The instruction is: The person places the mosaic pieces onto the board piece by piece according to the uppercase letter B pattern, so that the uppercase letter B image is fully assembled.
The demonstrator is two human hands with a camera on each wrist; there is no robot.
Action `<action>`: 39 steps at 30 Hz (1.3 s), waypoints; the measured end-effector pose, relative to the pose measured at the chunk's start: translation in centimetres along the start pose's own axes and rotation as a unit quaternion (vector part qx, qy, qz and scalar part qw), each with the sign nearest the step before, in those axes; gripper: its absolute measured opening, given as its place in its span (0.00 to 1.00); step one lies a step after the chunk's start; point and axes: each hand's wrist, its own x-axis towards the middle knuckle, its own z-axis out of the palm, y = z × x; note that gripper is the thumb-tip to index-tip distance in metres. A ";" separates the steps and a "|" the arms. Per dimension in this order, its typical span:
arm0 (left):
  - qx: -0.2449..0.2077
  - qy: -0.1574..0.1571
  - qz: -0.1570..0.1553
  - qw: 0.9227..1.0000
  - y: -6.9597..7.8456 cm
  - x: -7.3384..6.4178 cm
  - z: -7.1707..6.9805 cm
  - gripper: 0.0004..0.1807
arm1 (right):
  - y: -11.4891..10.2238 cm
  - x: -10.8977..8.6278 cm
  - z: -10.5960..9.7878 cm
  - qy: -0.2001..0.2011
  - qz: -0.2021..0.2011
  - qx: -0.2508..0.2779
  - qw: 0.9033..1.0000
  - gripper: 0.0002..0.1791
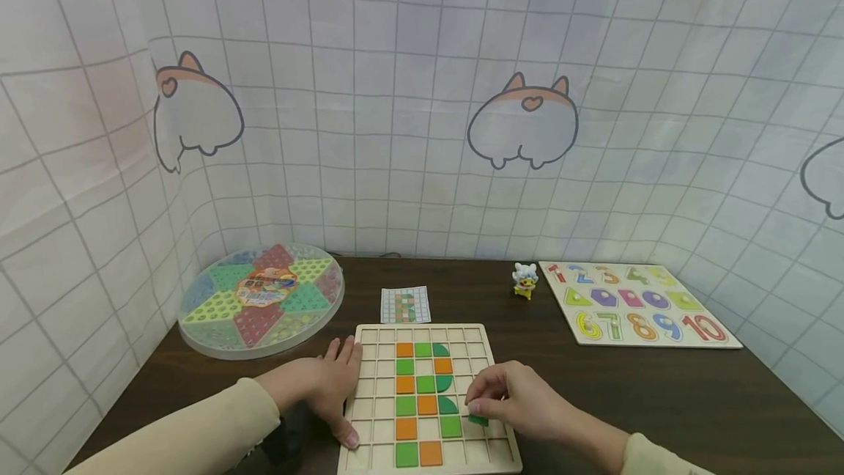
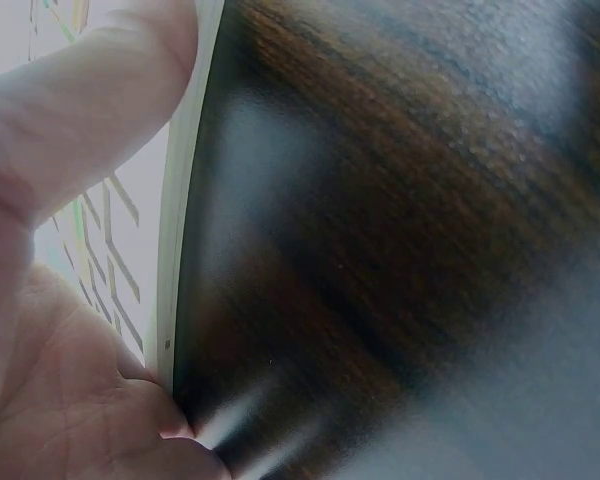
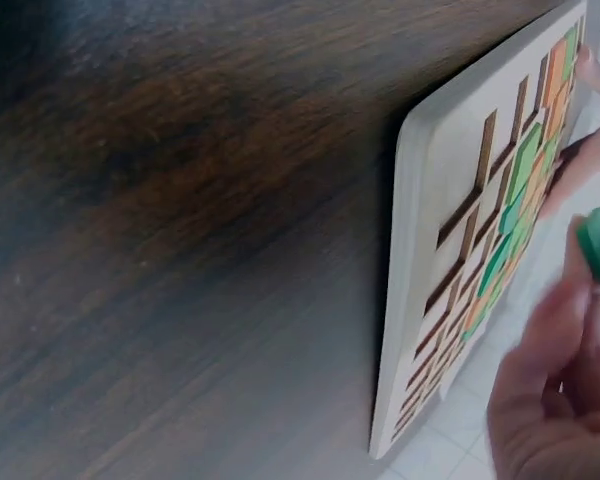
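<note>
A pale wooden grid board point(image 1: 504, 446) lies on the table, with orange, light green and dark green tiles in its middle columns. Dark green pieces such as the quarter-round tile point(image 1: 448, 405) sit in the column nearest my right hand point(image 1: 517, 400). That hand pinches a small dark green tile point(image 3: 597, 243) between thumb and fingers, held over the right part of the board; its outline is partly covered by the fingertips. My left hand point(image 1: 332, 383) rests along the board's left edge, fingers extended and thumb lower down at the rim.
Behind the board lies a pattern card point(image 1: 422, 305). A round Chinese checkers board point(image 1: 227, 339) stands at the left, a small figurine point(image 1: 524, 281) at the back, and a number puzzle board point(image 1: 636, 314) at the right. A grid-printed curtain point(image 1: 435, 189) borders the table.
</note>
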 end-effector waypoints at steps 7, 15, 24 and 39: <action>0.009 0.004 0.004 1.000 0.2 -0.2 0.0 0.90 | 0.0 0.1 0.6 -0.026 0.008 0.006 1.000 0.05; 0.008 0.006 0.000 1.000 0.4 -0.4 -0.1 0.89 | -0.5 0.0 2.4 -0.021 0.058 0.017 0.998 0.04; 0.003 0.005 0.001 1.000 0.1 -0.1 0.1 0.90 | -0.7 0.1 3.1 -0.011 0.063 -0.016 0.998 0.06; -0.001 0.000 -0.002 1.000 0.2 -0.2 -0.1 0.89 | 2.1 1.2 3.5 -0.041 0.046 -0.087 0.994 0.07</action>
